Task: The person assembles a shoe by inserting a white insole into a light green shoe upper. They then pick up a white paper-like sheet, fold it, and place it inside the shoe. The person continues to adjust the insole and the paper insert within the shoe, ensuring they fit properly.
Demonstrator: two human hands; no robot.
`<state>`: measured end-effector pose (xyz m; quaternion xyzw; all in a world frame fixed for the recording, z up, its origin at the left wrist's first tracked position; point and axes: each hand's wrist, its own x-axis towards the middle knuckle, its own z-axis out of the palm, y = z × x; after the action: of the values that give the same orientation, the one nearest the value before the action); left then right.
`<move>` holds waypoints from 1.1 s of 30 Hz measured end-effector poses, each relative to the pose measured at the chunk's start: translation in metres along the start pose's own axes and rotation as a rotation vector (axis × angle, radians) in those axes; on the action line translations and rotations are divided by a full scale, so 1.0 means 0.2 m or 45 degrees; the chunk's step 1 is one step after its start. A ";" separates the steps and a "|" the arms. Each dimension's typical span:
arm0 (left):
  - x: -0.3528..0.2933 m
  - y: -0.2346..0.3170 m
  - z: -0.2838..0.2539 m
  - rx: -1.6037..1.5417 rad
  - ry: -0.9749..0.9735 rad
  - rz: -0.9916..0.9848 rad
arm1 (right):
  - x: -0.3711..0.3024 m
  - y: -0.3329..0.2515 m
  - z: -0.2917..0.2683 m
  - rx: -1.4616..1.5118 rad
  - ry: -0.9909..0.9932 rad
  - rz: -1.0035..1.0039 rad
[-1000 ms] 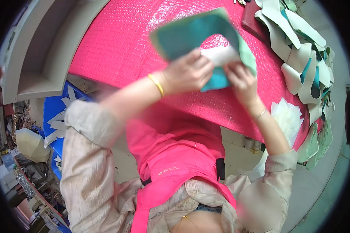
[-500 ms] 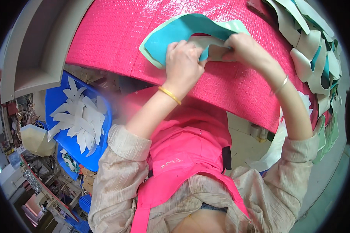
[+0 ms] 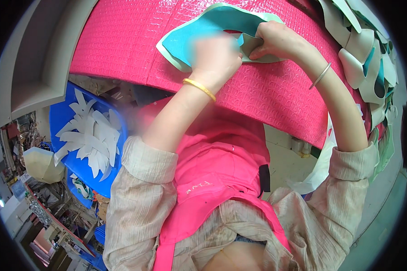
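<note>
A shoe upper point(image 3: 178, 41), teal on its lining with a pale mint rim, lies spread on the pink quilted table cover. My right hand point(image 3: 278, 41) pinches its right part, thumb below and fingers curled over the edge. Over the middle of the piece is my left hand point(image 3: 215, 58), beside a small raised teal flap. Motion smears the left fingers, so their grip does not show clearly. Part of the upper is hidden beneath both hands.
More uppers point(image 3: 371, 67) hang in an overlapping pile at the table's right edge. Left of my lap, a blue basin point(image 3: 56, 97) holds curved white offcuts point(image 3: 92, 137). A grey shelf box point(image 3: 38, 77) rises at the table's left end.
The upper and both hands appear slightly higher in the picture. My left hand is now blurred, while the right has shifted slightly left, its thumb now showing on the piece.
</note>
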<state>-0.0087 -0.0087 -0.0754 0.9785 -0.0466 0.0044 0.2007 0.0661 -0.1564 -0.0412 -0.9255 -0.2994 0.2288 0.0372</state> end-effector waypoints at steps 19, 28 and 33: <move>-0.23 0.00 0.09 -0.005 0.225 0.593 | -0.02 -0.04 0.03 -0.263 0.146 -0.173; -0.20 0.10 0.17 -0.067 0.251 0.551 | 0.01 0.02 -0.03 -0.406 -0.133 -0.202; -0.17 0.11 0.21 -0.184 0.350 0.617 | -0.01 0.01 -0.05 -0.547 -0.171 -0.221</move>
<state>-0.0450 -0.0420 -0.1064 0.9123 -0.2514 0.1815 0.2674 0.0704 -0.1575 -0.0312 -0.8657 -0.4214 0.2168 -0.1611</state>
